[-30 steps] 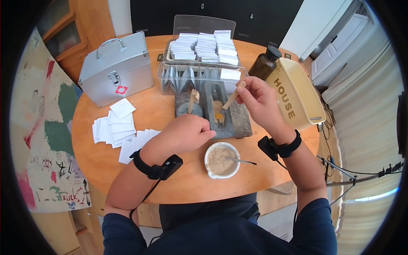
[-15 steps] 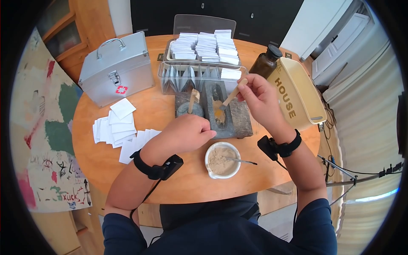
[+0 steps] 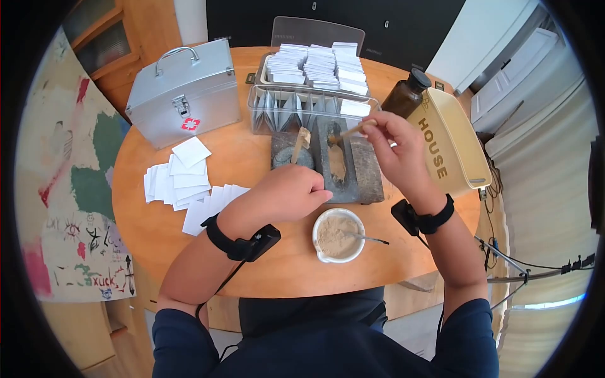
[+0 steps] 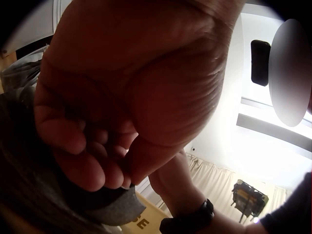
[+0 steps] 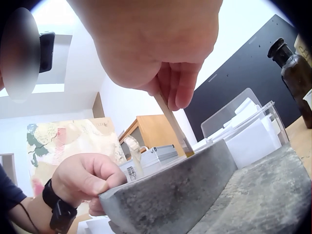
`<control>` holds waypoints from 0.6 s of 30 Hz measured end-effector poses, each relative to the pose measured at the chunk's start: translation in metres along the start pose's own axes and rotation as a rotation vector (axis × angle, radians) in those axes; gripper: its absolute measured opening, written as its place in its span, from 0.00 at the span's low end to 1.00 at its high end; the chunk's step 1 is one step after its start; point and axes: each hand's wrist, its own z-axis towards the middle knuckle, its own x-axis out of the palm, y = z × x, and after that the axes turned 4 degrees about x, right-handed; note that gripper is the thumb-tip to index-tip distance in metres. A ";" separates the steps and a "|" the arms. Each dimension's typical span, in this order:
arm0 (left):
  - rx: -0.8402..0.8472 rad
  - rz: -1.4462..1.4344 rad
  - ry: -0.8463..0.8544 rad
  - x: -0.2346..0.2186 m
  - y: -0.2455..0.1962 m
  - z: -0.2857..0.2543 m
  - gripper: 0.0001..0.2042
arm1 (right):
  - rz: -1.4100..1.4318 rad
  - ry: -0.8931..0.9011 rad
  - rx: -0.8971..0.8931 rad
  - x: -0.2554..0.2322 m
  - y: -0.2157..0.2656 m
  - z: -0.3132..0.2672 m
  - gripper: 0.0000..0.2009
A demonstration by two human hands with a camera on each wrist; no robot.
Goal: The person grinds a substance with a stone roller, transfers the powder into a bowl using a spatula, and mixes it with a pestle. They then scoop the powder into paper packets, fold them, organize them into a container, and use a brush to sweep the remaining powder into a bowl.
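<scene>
The right hand (image 3: 400, 151) pinches a slim wooden tool (image 3: 357, 130), its lower end low over the far part of a grey stone trough (image 3: 345, 194). Tan powder (image 3: 337, 162) lies inside the trough. In the right wrist view, the tool (image 5: 171, 124) slants down behind the trough wall (image 5: 170, 195), which hides its tip. The left hand (image 3: 283, 192) rests with curled fingers at the trough's near left corner; the left wrist view shows nothing between its fingers (image 4: 83, 170). A second wooden stick (image 3: 298, 150) with a pale, clumped end stands just beyond that hand.
A white bowl (image 3: 324, 251) of powder with a thin metal utensil stands near the front. White packets (image 3: 191, 152) lie left, below a silver case (image 3: 183, 94). Clear containers (image 3: 255, 113) of packets stand behind the stone; a brown bottle (image 3: 404, 97) and cream bin (image 3: 438, 142) stand right.
The right hand has drawn the wooden tool toward the trough's far end, tilting it flatter. Yellow powder seen at its tip earlier no longer shows. The head view has shifted; the left hand stays by the trough.
</scene>
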 end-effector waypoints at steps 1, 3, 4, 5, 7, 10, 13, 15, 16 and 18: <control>0.004 0.001 0.006 0.001 0.000 0.000 0.14 | -0.003 -0.005 0.004 -0.001 -0.001 0.002 0.03; 0.023 -0.008 -0.024 0.003 0.003 0.000 0.14 | -0.095 0.006 -0.069 -0.001 -0.001 0.006 0.03; 0.019 -0.007 -0.030 0.003 0.003 0.000 0.14 | -0.091 0.009 -0.074 -0.003 0.000 0.005 0.03; 0.030 0.009 -0.025 0.002 0.003 0.001 0.14 | -0.092 0.053 -0.059 -0.005 0.000 0.003 0.03; 0.032 0.022 -0.023 0.002 0.004 0.000 0.14 | -0.085 0.107 -0.045 -0.002 0.001 0.003 0.04; 0.032 0.005 -0.001 0.003 0.004 0.001 0.14 | -0.069 0.025 -0.068 -0.003 0.004 0.000 0.03; 0.019 -0.022 -0.022 0.002 0.004 0.001 0.14 | -0.035 0.081 -0.007 -0.004 0.010 0.003 0.03; 0.038 0.011 -0.016 0.003 0.004 0.001 0.14 | 0.076 0.033 0.015 -0.007 0.010 0.002 0.03; 0.032 0.009 -0.016 0.002 0.004 0.001 0.14 | 0.080 0.036 0.018 -0.011 0.014 0.002 0.03; 0.010 0.018 0.012 0.000 0.001 0.001 0.14 | 0.167 0.166 0.144 -0.019 0.022 0.001 0.03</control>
